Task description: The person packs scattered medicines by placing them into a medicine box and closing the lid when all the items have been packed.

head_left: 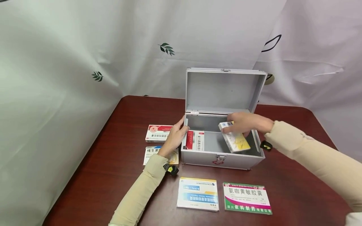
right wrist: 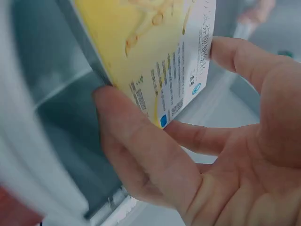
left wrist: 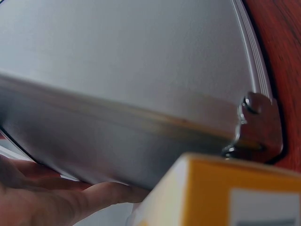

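Observation:
A white and yellow medicine box (head_left: pixel 235 140) is tilted over the right part of the silver case (head_left: pixel 198 159), pinched between the thumb and fingers of my right hand (head_left: pixel 242 123). The right wrist view shows this medicine box (right wrist: pixel 155 52) close up, with fingers at its edges. My left hand (head_left: pixel 174 138) rests on the case's left wall, its thumb over the rim; the left wrist view shows its fingers (left wrist: pixel 108 193) along the metal side. Inside the case, at the left, lies a red and white medicine box (head_left: pixel 195 140). The case's lid (head_left: pixel 223 91) stands raised.
Left of the case lie another red and white box (head_left: pixel 158 133) and a vitamin box (head_left: pixel 151 153), partly behind my left arm. In front lie a blue and white box (head_left: pixel 198 194) and a green and white box (head_left: pixel 247 198). A pale curtain (head_left: pixel 141 37) hangs behind the table (head_left: pixel 96 169).

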`<state>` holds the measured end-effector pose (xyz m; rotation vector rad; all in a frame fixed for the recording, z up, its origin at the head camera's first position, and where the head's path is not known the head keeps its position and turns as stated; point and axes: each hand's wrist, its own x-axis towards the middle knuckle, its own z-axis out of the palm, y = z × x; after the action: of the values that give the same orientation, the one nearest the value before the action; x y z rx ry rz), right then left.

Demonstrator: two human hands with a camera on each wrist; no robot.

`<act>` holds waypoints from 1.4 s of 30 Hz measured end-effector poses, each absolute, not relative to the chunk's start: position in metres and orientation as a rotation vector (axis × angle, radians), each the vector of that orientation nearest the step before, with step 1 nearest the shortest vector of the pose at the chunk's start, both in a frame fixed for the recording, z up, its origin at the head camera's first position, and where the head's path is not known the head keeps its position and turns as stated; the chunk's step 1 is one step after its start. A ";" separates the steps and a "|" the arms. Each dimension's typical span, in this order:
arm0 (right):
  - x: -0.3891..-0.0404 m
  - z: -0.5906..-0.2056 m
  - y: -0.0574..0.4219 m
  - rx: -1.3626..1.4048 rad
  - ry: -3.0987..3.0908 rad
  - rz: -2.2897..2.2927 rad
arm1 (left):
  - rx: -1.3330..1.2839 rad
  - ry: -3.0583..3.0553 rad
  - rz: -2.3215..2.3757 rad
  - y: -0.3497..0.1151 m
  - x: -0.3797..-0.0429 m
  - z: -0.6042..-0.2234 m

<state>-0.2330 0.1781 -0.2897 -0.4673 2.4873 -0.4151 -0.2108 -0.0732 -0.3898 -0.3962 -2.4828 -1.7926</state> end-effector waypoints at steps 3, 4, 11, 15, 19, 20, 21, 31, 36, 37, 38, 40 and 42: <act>-0.236 -0.305 0.164 -0.423 2.434 -0.366 | -0.394 -2.472 -1.778 -0.072 -0.211 -0.390; -0.237 -0.310 0.160 -0.412 2.420 -0.339 | -0.396 -2.474 -1.778 -0.072 -0.211 -0.389; -0.241 -0.340 0.136 -0.358 2.321 -0.251 | -0.421 -2.463 -1.795 -0.071 -0.209 -0.387; -0.243 -0.348 0.128 -0.314 2.276 -0.315 | -0.428 -2.453 -1.801 -0.070 -0.209 -0.388; -0.242 -0.352 0.124 -0.312 2.255 -0.411 | -0.414 -2.453 -1.807 -0.070 -0.210 -0.389; -0.241 -0.352 0.124 -0.317 2.260 -0.426 | -0.412 -2.453 -1.811 -0.070 -0.210 -0.390; -0.240 -0.352 0.123 -0.324 2.262 -0.442 | -0.407 -2.447 -1.819 -0.070 -0.210 -0.389; -0.238 -0.352 0.122 -0.359 2.261 -0.425 | -0.406 -2.435 -1.861 -0.073 -0.210 -0.389; -0.238 -0.350 0.120 -0.351 2.269 -0.352 | -0.419 -2.416 -1.871 -0.072 -0.211 -0.391; -0.238 -0.349 0.119 -0.347 2.267 -0.346 | -0.422 -2.411 -1.876 -0.072 -0.211 -0.391; -0.238 -0.349 0.119 -0.340 2.268 -0.333 | -0.428 -2.407 -1.878 -0.072 -0.210 -0.391; -0.238 -0.346 0.119 -0.331 2.275 -0.295 | -0.433 -2.402 -1.883 -0.072 -0.210 -0.391; -0.239 -0.340 0.120 -0.343 2.283 -0.266 | -0.436 -2.394 -1.887 -0.072 -0.210 -0.391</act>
<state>-0.2386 0.1200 -0.3403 -0.3433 2.2835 -0.2656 -0.2098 -0.0717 -0.3913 -0.4359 -2.3936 -1.8875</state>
